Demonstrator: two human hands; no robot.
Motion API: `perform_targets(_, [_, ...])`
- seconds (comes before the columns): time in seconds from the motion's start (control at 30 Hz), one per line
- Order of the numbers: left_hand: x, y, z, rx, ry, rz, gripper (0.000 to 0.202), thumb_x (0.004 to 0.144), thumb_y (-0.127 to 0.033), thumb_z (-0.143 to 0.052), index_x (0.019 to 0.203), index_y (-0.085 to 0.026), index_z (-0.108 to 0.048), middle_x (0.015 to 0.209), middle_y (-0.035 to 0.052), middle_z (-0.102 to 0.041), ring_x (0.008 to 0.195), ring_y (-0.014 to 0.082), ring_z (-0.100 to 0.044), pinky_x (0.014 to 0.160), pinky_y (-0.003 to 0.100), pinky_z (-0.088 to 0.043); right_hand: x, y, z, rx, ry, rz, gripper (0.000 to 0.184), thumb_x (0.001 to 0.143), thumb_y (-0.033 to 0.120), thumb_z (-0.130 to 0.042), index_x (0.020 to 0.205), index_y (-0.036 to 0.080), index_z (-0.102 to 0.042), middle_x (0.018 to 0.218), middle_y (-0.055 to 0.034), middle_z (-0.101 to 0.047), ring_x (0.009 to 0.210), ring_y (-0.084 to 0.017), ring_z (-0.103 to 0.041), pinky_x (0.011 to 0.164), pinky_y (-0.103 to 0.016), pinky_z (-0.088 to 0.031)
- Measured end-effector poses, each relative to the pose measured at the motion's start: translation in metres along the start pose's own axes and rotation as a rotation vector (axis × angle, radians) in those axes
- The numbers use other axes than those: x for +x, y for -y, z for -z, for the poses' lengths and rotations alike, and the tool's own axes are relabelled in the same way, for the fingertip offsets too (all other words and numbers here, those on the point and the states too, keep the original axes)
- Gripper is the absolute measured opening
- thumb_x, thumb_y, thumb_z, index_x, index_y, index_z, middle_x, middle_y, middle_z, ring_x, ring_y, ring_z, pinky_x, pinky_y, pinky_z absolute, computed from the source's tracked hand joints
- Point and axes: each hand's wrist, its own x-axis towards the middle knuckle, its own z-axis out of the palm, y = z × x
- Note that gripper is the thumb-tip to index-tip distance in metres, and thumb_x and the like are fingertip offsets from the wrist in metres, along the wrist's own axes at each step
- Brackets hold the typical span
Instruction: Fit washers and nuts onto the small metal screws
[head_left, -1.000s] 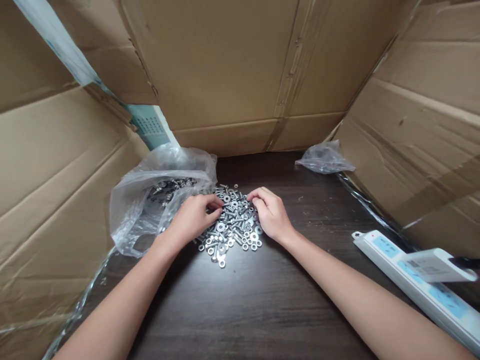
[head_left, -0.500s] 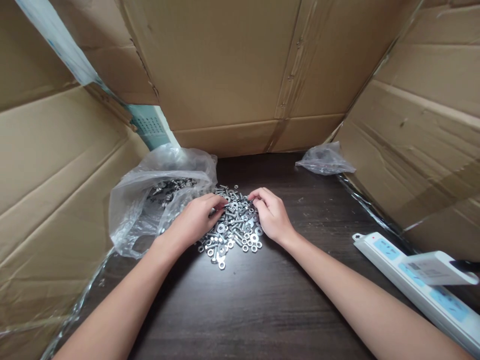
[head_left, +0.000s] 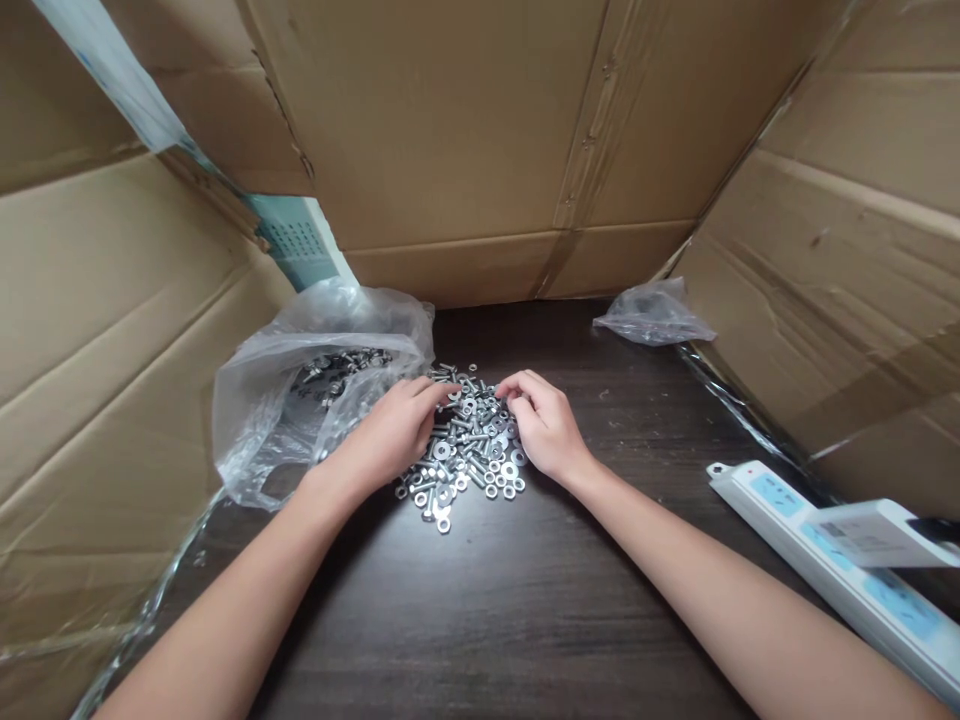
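Observation:
A loose pile of silvery bolts, nuts and flat washers [head_left: 472, 450] lies on the dark wooden table. My left hand [head_left: 397, 420] is over the pile's left side, index finger stretched out and touching the hardware, thumb lower and apart from it. At the upper right edge of the pile, my right hand [head_left: 544, 420] has its fingers curled with thumb and index finger together. What its fingertips pinch, if anything, is too small to make out. Beside my left hand, a clear plastic bag [head_left: 255, 400] lies with its mouth spread, dark and silvery bolts [head_left: 337, 370] inside.
Cardboard walls [head_left: 450, 150] enclose the table [head_left: 495, 620] at the back and both sides. A smaller plastic bag [head_left: 656, 312] lies at the back right. Along the right edge runs a white power strip [head_left: 817, 540] with a white adapter [head_left: 874, 530] plugged in.
My left hand's thumb and index finger have parted, and the index finger now reaches out straighter over the pile. My right hand stays nearly in place, still curled.

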Motion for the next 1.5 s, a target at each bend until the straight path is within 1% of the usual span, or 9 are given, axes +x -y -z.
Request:
perform_targets(0.27, [-0.001,0.0,0.001,-0.009,-0.034,-0.026,0.033,0.095,-0.008,-0.042,0.116,-0.018,-0.066,0.107,0.0094,-0.052,0.092,0.0189,-0.058,0.081,0.035,-0.052,-0.001,0.0,0.0,-0.017,0.01,0.017,0.022,0.082,0.013,-0.041,0.081,0.019,-0.062,0.078,-0.0022,-0.056,0.072,-0.017,-0.053,0.069,-0.03,-0.04])
perform_targets(0.4, [0.0,0.0,0.001,-0.061,-0.079,-0.019,0.026,0.096,-0.011,-0.044,0.108,-0.017,-0.067,0.109,0.0096,-0.051,0.093,0.0184,-0.059,0.085,0.036,-0.053,0.0,-0.001,0.0,-0.016,0.01,0.023,0.022,0.083,0.013,-0.041,0.081,0.019,-0.062,0.079,-0.0022,-0.056,0.073,-0.017,-0.054,0.069,-0.03,-0.04])
perform_targets(0.53, [0.001,0.001,0.002,-0.098,-0.094,-0.018,0.019,0.093,-0.011,-0.048,0.099,-0.017,-0.065,0.112,0.0087,-0.057,0.099,0.019,-0.06,0.09,0.035,-0.052,-0.001,-0.002,0.0,-0.022,0.007,0.032,0.022,0.082,0.012,-0.041,0.081,0.02,-0.061,0.078,-0.0021,-0.055,0.071,-0.017,-0.053,0.068,-0.03,-0.04])
perform_targets(0.77, [0.001,0.003,0.008,-0.051,-0.004,0.04,0.02,0.09,-0.014,-0.056,0.107,-0.019,-0.065,0.103,0.0049,-0.066,0.091,0.0189,-0.064,0.082,0.032,-0.051,-0.003,-0.002,-0.003,-0.212,-0.006,0.141,0.02,0.08,0.009,-0.048,0.078,0.02,-0.065,0.082,-0.0042,-0.06,0.086,-0.022,-0.054,0.081,-0.036,-0.041])
perform_targets(0.93, [0.001,0.002,0.013,-0.026,0.029,0.07,0.019,0.09,-0.018,-0.058,0.108,-0.018,-0.066,0.095,0.0047,-0.068,0.085,0.0188,-0.064,0.077,0.031,-0.05,-0.001,-0.005,0.002,-0.224,0.032,0.063,0.026,0.082,0.008,-0.048,0.069,0.021,-0.067,0.078,-0.0038,-0.062,0.084,-0.021,-0.053,0.079,-0.036,-0.041])
perform_targets(1.17, [0.0,-0.01,0.013,-0.029,-0.02,0.049,0.02,0.096,-0.023,-0.053,0.11,-0.018,-0.066,0.097,0.0062,-0.068,0.082,0.0178,-0.064,0.075,0.031,-0.049,-0.003,-0.002,-0.001,-0.326,0.101,0.19,0.023,0.087,0.015,-0.053,0.093,0.024,-0.073,0.098,-0.0051,-0.066,0.099,-0.024,-0.052,0.086,-0.04,-0.037])
perform_targets(1.33, [-0.001,-0.015,0.011,-0.026,0.02,0.093,0.024,0.101,-0.03,-0.046,0.108,-0.021,-0.067,0.095,0.0036,-0.072,0.076,0.0171,-0.066,0.069,0.028,-0.046,-0.002,-0.006,-0.001,-0.35,0.032,0.16,0.022,0.082,0.011,-0.052,0.079,0.022,-0.07,0.087,-0.004,-0.065,0.09,-0.022,-0.054,0.082,-0.038,-0.036])
perform_targets(1.4, [-0.001,-0.016,0.011,-0.032,0.028,0.113,0.024,0.101,-0.031,-0.046,0.104,-0.021,-0.068,0.087,0.002,-0.072,0.07,0.0159,-0.064,0.065,0.027,-0.043,-0.001,-0.007,0.003,-0.371,0.04,0.138,0.019,0.08,0.011,-0.052,0.071,0.021,-0.066,0.079,-0.0025,-0.064,0.083,-0.02,-0.055,0.078,-0.037,-0.035])
perform_targets(1.5, [0.0,-0.017,0.009,-0.083,-0.025,0.063,0.024,0.102,-0.029,-0.045,0.102,-0.019,-0.068,0.088,0.0028,-0.071,0.073,0.0151,-0.063,0.069,0.027,-0.045,-0.001,-0.004,0.007,-0.48,0.092,0.136,0.011,0.075,0.018,-0.06,0.064,0.02,-0.059,0.07,-0.0014,-0.061,0.075,-0.02,-0.052,0.074,-0.036,-0.032])
